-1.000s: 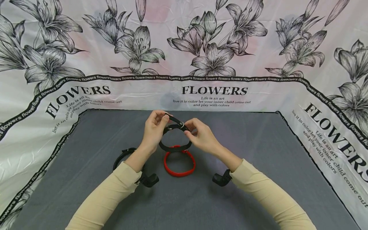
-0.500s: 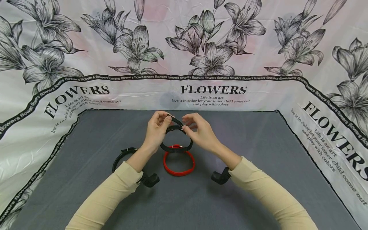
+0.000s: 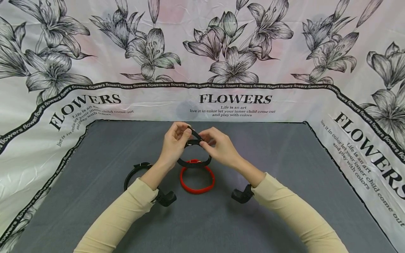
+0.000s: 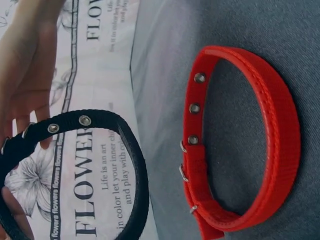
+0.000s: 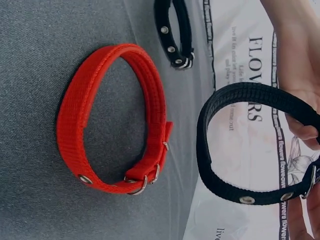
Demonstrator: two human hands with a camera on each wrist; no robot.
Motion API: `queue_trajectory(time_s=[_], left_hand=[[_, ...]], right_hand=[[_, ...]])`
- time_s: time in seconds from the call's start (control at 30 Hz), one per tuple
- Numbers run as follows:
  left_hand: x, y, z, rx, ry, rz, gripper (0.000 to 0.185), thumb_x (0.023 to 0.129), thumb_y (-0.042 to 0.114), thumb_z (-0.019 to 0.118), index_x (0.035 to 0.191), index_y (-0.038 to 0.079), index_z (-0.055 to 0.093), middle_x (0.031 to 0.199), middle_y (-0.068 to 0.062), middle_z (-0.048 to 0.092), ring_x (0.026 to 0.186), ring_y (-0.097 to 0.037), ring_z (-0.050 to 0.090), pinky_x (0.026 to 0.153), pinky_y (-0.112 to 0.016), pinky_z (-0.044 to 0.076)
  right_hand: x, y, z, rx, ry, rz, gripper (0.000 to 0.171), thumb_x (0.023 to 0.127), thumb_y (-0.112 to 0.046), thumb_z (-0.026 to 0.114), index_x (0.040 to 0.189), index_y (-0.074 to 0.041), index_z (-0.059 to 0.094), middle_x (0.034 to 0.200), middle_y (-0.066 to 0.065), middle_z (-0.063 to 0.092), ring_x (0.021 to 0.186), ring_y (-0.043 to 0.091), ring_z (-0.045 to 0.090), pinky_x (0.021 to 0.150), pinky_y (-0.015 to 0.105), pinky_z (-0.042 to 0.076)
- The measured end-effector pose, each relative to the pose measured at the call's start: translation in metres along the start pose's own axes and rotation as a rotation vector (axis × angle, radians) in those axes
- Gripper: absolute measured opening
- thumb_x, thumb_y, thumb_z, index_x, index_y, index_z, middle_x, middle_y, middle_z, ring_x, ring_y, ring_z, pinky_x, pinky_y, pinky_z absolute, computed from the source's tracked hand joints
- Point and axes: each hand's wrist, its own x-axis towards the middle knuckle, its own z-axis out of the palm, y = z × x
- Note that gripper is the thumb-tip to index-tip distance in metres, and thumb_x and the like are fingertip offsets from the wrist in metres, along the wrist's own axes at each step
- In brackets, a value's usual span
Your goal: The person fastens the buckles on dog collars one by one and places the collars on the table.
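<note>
Both hands hold up a black collar [image 3: 194, 163] with metal eyelets and a buckle, its loop hanging above the table. My left hand [image 3: 172, 144] pinches the strap's free end between thumb and fingers, at the top of the loop. At the buckle side, my right hand [image 3: 223, 146] grips the same strap with thumb and fingertips. Below the black loop, a red collar [image 3: 197, 191] lies buckled in a ring; its eyelets and metal rings show in the left wrist view. The held collar overlaps the red one's far edge in the head view.
A second black collar [image 3: 128, 177] lies on the grey tabletop [image 3: 284, 154] at the left, partly hidden by the left forearm. Black wrist cameras [image 3: 242, 195] jut from both cuffs. A white flower-printed cloth [image 3: 234, 105] stands behind and along the sides.
My left hand has shifted slightly right with the strap. The right hand's fingers parted from the collar's buckle area, moved a little left, then came together on the strap again.
</note>
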Motion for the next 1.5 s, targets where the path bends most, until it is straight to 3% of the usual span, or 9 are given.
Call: queue_trajectory(time_s=[0.17, 0.33, 0.47, 0.67, 0.87, 0.97, 1.2, 1.4, 1.5], left_hand=[[-0.002, -0.001, 0.000, 0.023, -0.063, -0.031, 0.029, 0.092, 0.015, 0.057, 0.116, 0.002, 0.049, 0.110, -0.014, 0.055, 0.098, -0.024, 0.057, 0.083, -0.029, 0.050], [-0.003, -0.002, 0.000, 0.160, -0.135, -0.034, 0.024, 0.090, 0.015, 0.059, 0.111, 0.005, 0.055, 0.109, -0.010, 0.058, 0.095, -0.022, 0.057, 0.078, -0.033, 0.049], [-0.004, -0.002, 0.000, 0.259, -0.156, -0.058, 0.017, 0.091, 0.019, 0.059, 0.105, 0.010, 0.061, 0.102, -0.005, 0.061, 0.088, -0.020, 0.058, 0.071, -0.031, 0.047], [-0.004, -0.003, 0.000, 0.317, -0.125, -0.050, 0.010, 0.089, 0.020, 0.061, 0.096, 0.014, 0.065, 0.089, -0.002, 0.064, 0.071, -0.019, 0.054, 0.059, -0.029, 0.042], [-0.002, -0.005, 0.001, 0.295, -0.103, -0.059, 0.010, 0.088, 0.022, 0.063, 0.094, 0.016, 0.068, 0.087, -0.002, 0.067, 0.072, -0.019, 0.056, 0.060, -0.030, 0.042], [-0.001, -0.005, 0.001, 0.289, -0.101, -0.073, 0.013, 0.088, 0.023, 0.063, 0.095, 0.014, 0.070, 0.089, -0.004, 0.067, 0.071, -0.019, 0.054, 0.059, -0.029, 0.040], [-0.010, 0.030, 0.007, 0.327, -0.094, -0.091, 0.013, 0.088, 0.013, 0.062, 0.094, 0.004, 0.070, 0.088, -0.012, 0.067, 0.065, -0.019, 0.048, 0.056, -0.025, 0.035], [0.001, -0.001, 0.005, 0.334, -0.094, -0.098, 0.012, 0.086, 0.021, 0.066, 0.091, 0.012, 0.071, 0.084, -0.006, 0.067, 0.060, -0.018, 0.045, 0.053, -0.026, 0.035], [0.002, -0.005, 0.005, 0.333, -0.090, -0.085, 0.012, 0.085, 0.025, 0.067, 0.090, 0.015, 0.072, 0.084, -0.003, 0.068, 0.060, -0.018, 0.046, 0.053, -0.026, 0.036]], right_hand=[[-0.002, 0.003, 0.000, 0.050, 0.023, 0.066, 0.021, 0.087, -0.008, 0.063, 0.108, -0.008, 0.061, 0.096, 0.003, 0.060, 0.083, 0.012, 0.058, 0.069, 0.024, 0.052], [-0.001, 0.002, -0.001, 0.110, 0.039, 0.126, 0.021, 0.089, -0.009, 0.061, 0.110, -0.009, 0.058, 0.100, 0.004, 0.061, 0.087, 0.014, 0.059, 0.071, 0.026, 0.053], [-0.002, 0.002, -0.001, 0.138, 0.043, 0.161, 0.022, 0.089, -0.010, 0.060, 0.111, -0.009, 0.057, 0.103, 0.006, 0.061, 0.092, 0.016, 0.060, 0.075, 0.029, 0.053], [-0.004, 0.004, -0.001, 0.176, 0.018, 0.208, 0.022, 0.090, -0.009, 0.058, 0.112, -0.009, 0.055, 0.103, 0.006, 0.062, 0.095, 0.016, 0.060, 0.077, 0.031, 0.052], [-0.003, 0.002, -0.001, 0.216, 0.020, 0.212, 0.023, 0.090, -0.006, 0.057, 0.113, -0.004, 0.054, 0.103, 0.012, 0.062, 0.095, 0.022, 0.061, 0.076, 0.033, 0.053], [-0.003, -0.014, -0.007, 0.215, 0.015, 0.217, 0.023, 0.090, -0.002, 0.056, 0.112, 0.001, 0.053, 0.102, 0.016, 0.062, 0.094, 0.025, 0.061, 0.075, 0.034, 0.053], [-0.003, -0.026, -0.013, 0.237, 0.020, 0.187, 0.022, 0.090, -0.002, 0.057, 0.110, 0.003, 0.054, 0.100, 0.016, 0.062, 0.092, 0.024, 0.061, 0.074, 0.029, 0.052], [-0.003, -0.030, -0.015, 0.246, 0.019, 0.178, 0.022, 0.089, -0.002, 0.058, 0.110, 0.003, 0.056, 0.101, 0.016, 0.062, 0.093, 0.025, 0.061, 0.075, 0.033, 0.052], [-0.003, -0.030, -0.015, 0.238, 0.021, 0.172, 0.022, 0.088, -0.002, 0.059, 0.110, 0.002, 0.057, 0.100, 0.017, 0.063, 0.093, 0.026, 0.061, 0.076, 0.036, 0.052]])
